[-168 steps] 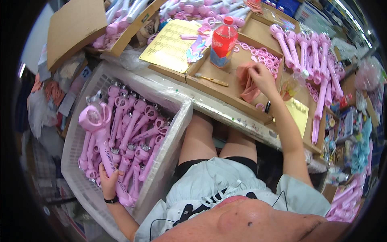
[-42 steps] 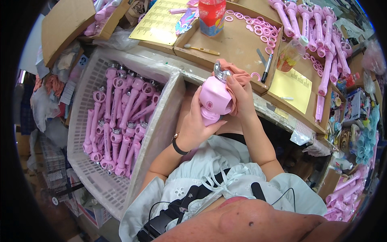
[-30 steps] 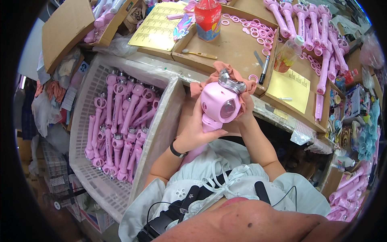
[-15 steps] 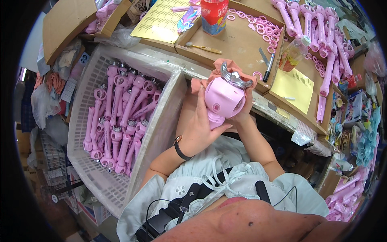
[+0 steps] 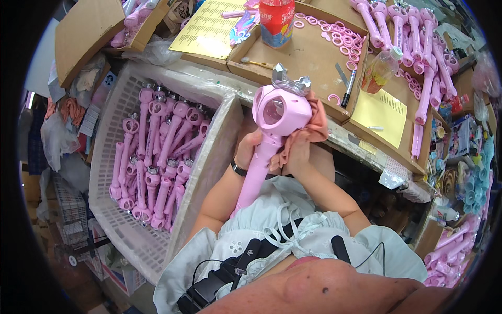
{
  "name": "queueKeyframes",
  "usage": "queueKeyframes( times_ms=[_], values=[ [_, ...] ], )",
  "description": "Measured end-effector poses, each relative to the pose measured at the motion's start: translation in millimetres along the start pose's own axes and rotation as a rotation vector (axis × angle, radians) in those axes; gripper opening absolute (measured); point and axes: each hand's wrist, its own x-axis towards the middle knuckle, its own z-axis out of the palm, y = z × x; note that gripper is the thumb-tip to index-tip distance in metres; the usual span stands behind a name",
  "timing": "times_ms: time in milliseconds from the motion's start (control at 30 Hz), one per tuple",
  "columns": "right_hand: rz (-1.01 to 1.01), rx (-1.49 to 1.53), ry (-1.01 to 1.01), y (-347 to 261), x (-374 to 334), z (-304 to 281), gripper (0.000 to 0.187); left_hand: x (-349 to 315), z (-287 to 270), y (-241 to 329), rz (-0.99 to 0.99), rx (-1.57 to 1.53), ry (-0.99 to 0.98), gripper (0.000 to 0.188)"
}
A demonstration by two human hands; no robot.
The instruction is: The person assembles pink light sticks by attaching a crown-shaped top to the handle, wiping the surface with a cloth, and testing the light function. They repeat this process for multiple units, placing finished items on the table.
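Left hand (image 5: 247,150) grips pink wand (image 5: 267,146); right hand (image 5: 299,153) clasps cloth (image 5: 318,124); table edge (image 5: 342,137) just beyond.

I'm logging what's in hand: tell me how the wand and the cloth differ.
The pink wand looks stiff and straight; the orange cloth is limp and crumpled. The wand carries a silver crown; the cloth is plain. The wand is longer than the bunched cloth. Both are hand-held.

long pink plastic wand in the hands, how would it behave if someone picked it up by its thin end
The long pink plastic wand is probably stiff: it runs straight without sagging. It may feel top-heavy, since the bulky round pink head and shiny silver crown-shaped piece sit at one end. Its smooth-looking surface could be slightly slippery.
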Motion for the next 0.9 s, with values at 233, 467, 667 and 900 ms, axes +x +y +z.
queueKeyframes(
  times_ms=[233, 467, 667, 900],
  values=[
    [0.027, -0.599, 0.05, -6.7, -9.5, 0.0, 0.026, -3.3, -4.9, -2.9, -0.023, -0.032, 0.029, 0.061],
    [0.186, -0.221, 0.407, -36.1, 14.1, 4.9, 0.043, 4.6, -5.2, -10.1, -0.121, -0.217, -0.134, 0.066],
    [0.189, -0.048, 0.53, -47.8, 35.1, 5.7, 0.056, 7.2, -2.4, -22.0, -0.154, -0.257, -0.183, 0.07],
    [0.074, 0.003, 0.37, -46.3, 22.3, 10.0, 0.057, 5.0, -0.5, -19.0, -0.225, -0.228, -0.192, 0.072]
  ],
)
